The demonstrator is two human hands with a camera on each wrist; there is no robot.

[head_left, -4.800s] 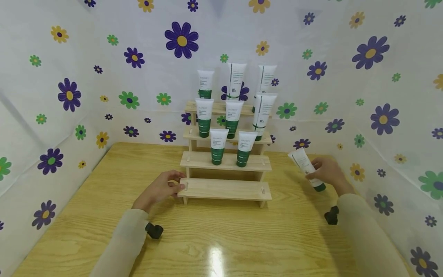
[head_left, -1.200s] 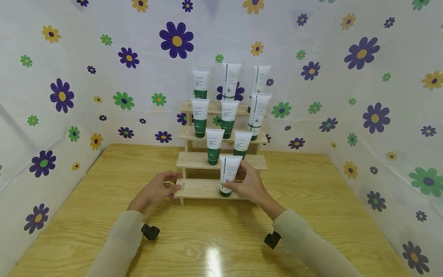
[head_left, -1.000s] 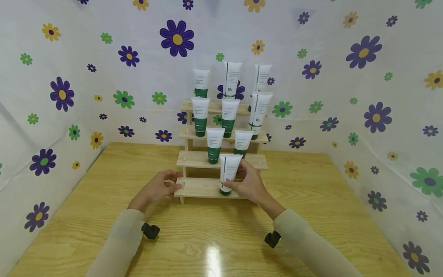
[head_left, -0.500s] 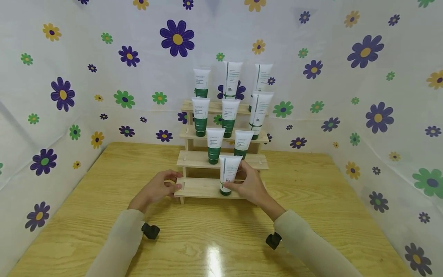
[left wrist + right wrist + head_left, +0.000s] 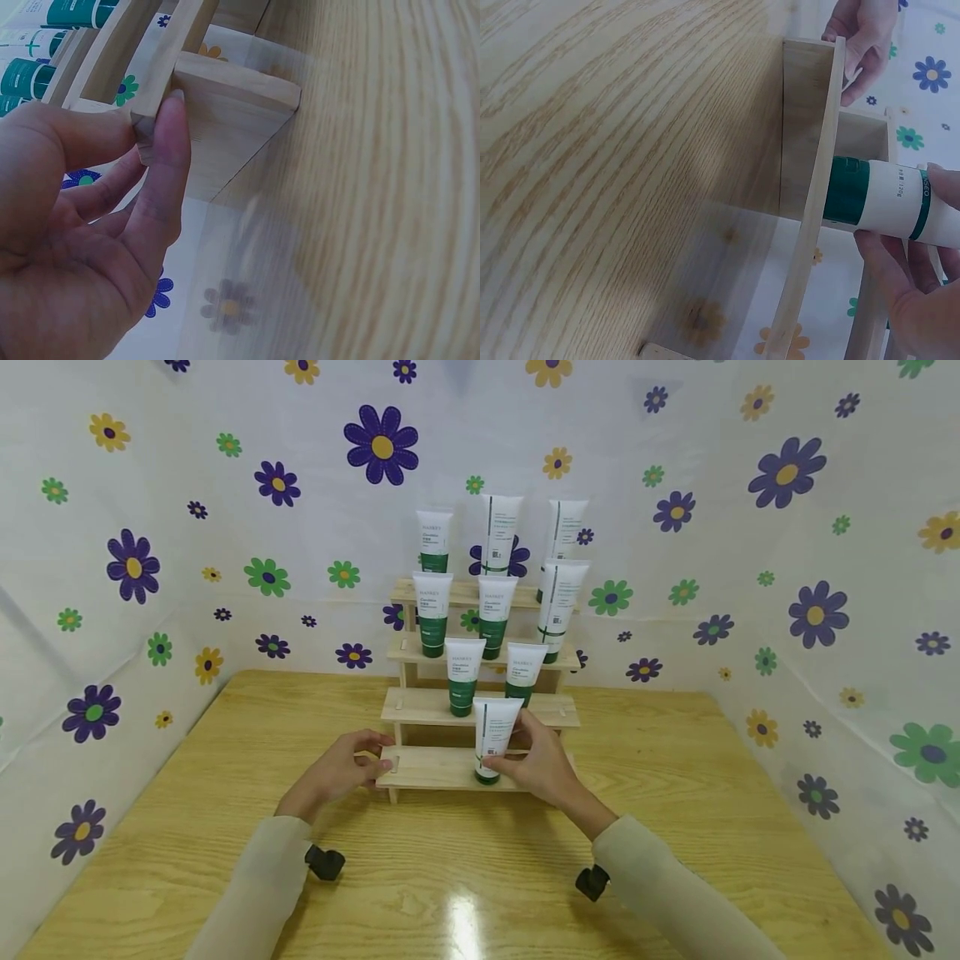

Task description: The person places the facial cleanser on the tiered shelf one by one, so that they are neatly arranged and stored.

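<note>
A four-step wooden display rack (image 5: pixel 431 765) stands in mid table. With thumb and fingers, my left hand (image 5: pixel 333 774) pinches the left end of its lowest step; the left wrist view shows the thumb (image 5: pixel 97 136) on one face and the index finger on the other. On that same step, right of its middle, my right hand (image 5: pixel 543 766) grips a white squeeze tube (image 5: pixel 495 727) from the right side. The tube is upright, its green cap (image 5: pixel 847 189) down against the board in the right wrist view. The rack's lower right end is partly hidden behind the right hand.
Two white-and-green tubes (image 5: pixel 462 672) stand on the second step. The third step carries three, including a taller tube (image 5: pixel 562 606) at right; three more, such as the small tube (image 5: pixel 434 539), line the top. Flower-printed cloth (image 5: pixel 300 410) encloses the wooden table (image 5: pixel 420 877).
My right hand has brought the tube from above the table at right onto the lowest step and stood it upright. Over the last second both hands have stayed nearly still.
</note>
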